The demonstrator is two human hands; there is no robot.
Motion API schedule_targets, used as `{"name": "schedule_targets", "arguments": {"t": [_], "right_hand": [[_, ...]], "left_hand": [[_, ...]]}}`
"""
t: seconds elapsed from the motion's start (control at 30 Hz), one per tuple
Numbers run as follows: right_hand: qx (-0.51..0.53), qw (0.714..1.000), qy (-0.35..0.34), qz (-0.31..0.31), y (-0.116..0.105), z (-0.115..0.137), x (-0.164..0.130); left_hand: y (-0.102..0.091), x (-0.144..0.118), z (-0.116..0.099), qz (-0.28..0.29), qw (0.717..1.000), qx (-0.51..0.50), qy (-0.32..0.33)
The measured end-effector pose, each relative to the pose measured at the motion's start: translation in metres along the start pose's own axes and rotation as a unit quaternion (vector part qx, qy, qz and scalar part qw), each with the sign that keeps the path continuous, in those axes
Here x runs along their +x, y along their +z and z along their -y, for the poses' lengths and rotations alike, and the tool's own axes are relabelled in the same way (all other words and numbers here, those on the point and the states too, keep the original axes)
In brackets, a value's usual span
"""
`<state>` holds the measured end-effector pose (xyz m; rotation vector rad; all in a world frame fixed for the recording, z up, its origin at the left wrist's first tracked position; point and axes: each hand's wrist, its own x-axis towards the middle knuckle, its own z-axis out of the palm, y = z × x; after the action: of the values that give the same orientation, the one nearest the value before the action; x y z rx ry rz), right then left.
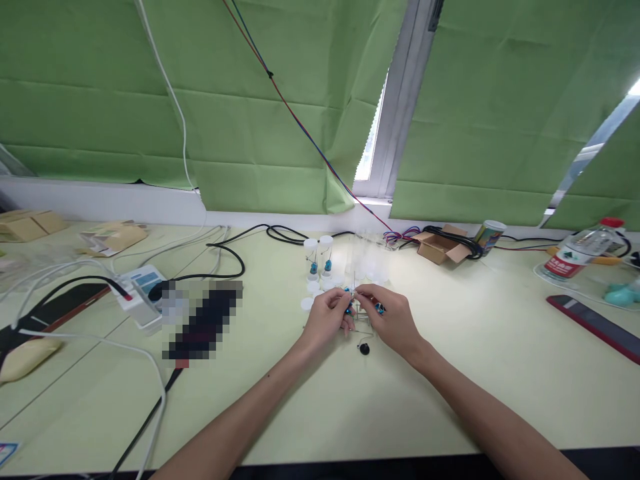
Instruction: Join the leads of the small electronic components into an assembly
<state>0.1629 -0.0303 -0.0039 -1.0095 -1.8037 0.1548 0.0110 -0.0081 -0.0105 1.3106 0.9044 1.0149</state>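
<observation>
My left hand (327,315) is closed, its fingers pinching a small shiny blue part (348,309). Just to the right, my right hand (393,313) is closed at the fingertips on a thin wire (355,280) that rises from the blue part. Another small blue piece (380,308) shows beside the right hand's fingers. Below the hands lies a black round piece (365,349) with thin bent wire by it. Behind them stand two clear tubes with white caps (326,240), each with a blue part (313,267) and wire inside. The fingers hide much of the held pieces.
Loose white caps (307,304) lie left of the hands, and clear containers (367,257) stand behind. Leftward are a power strip (143,300), cables and a pixelated dark object (203,323). Rightward are a cardboard box (440,247), a can (489,237), a bottle (575,257) and a phone (595,327).
</observation>
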Motion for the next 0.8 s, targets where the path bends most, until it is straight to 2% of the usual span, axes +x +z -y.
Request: {"name": "schedule_targets", "arguments": {"t": [0.33, 0.8], "right_hand": [[-0.006, 1.0, -0.023, 0.012, 0.0008, -0.0029, -0.0013], [-0.008, 0.999, -0.03, 0.032, 0.0016, -0.0055, -0.0024]], "left_hand": [[0.0017, -0.0021, -0.0013, -0.018, 1.0, 0.02, 0.007], [0.0002, 0.0004, 0.0018, -0.016, 0.999, -0.01, -0.027]]}}
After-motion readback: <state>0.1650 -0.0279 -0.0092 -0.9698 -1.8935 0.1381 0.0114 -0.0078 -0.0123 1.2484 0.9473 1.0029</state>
